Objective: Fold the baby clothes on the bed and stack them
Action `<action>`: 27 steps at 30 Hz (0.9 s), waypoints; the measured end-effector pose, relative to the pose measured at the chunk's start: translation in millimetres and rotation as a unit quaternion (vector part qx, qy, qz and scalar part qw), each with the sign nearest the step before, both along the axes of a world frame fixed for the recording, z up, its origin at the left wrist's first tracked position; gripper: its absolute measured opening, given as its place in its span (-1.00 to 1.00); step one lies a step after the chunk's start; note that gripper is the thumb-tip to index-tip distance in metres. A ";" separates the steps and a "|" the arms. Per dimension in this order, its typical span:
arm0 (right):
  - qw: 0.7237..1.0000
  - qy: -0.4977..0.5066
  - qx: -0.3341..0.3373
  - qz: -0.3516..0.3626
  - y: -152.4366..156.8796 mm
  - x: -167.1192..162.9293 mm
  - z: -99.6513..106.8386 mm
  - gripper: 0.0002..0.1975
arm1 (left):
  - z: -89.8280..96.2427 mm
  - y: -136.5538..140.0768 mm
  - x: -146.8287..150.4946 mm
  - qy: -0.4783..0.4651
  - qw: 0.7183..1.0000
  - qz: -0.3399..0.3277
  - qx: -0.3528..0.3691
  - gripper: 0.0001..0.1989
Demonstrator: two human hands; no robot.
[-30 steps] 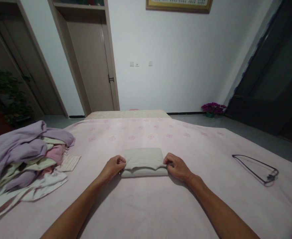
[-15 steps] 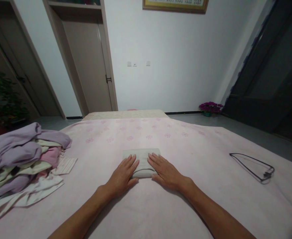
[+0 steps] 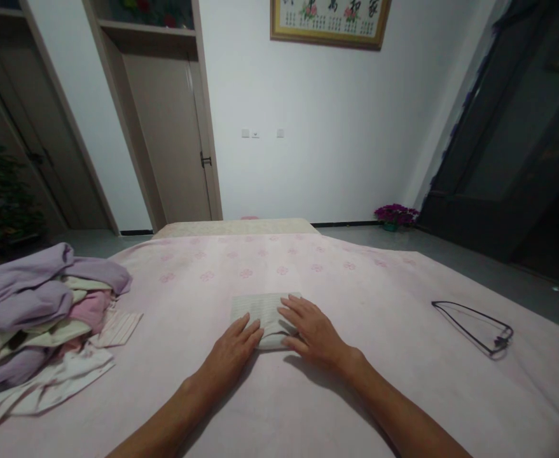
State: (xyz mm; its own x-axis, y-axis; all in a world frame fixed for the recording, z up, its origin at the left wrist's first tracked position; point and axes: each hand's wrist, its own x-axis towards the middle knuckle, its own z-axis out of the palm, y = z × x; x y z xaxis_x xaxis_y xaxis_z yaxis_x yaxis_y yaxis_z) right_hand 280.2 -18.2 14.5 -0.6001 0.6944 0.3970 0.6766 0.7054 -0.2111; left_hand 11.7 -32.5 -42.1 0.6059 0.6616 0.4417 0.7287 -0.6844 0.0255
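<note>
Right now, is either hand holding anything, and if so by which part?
Nothing appears held: the left-hand grip lies open on the left side of the folded pale striped cloth, and the right-hand grip is open over its right side.

The folded bundle (image 3: 255, 306) is matt, ribbed-looking cloth

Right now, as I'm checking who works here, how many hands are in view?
2: the left hand over the near left part of the pale folded cloth, the right hand over its right part. No other hand shows.
</note>
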 end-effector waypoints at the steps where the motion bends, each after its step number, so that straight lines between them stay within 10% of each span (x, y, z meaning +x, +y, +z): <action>1: 1.000 -0.014 -0.013 0.008 -0.3 -6.4 0.0 -0.25 | 1.0 -0.9 0.4 0.000 1.000 0.000 0.001 -0.50; 5: 0.994 -0.086 -0.061 0.024 -0.4 -35.3 -3.3 -0.03 | 4.2 -3.1 0.4 -0.027 1.000 -0.011 0.006 -0.52; 12: 0.992 -0.122 -0.013 -0.026 2.5 -64.6 -5.8 -0.47 | 5.5 -2.3 0.0 -0.150 0.988 -0.007 0.039 -0.62; 21: 0.971 0.160 -0.165 -0.067 51.7 -22.8 70.1 -0.72 | 12.6 14.3 -31.7 -0.397 0.900 0.178 0.019 -0.64; 23: 0.904 0.337 -0.249 -0.081 72.0 -6.5 76.5 -0.80 | 10.2 20.9 -38.9 -0.427 0.879 0.211 -0.027 -0.63; 27: 0.639 0.660 -0.373 -0.135 114.0 21.7 60.4 -0.75 | 6.9 28.8 -42.5 -0.375 0.875 0.274 -0.137 -0.61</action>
State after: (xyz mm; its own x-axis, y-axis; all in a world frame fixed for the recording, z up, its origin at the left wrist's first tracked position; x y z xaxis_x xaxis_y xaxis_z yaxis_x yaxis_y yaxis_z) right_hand 301.9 95.8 74.9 0.0962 0.9931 -0.0674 -0.3614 -0.0282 -0.9320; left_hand -30.8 -3.7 -35.1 -0.2274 0.9058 0.3576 0.6532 -0.1305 0.7459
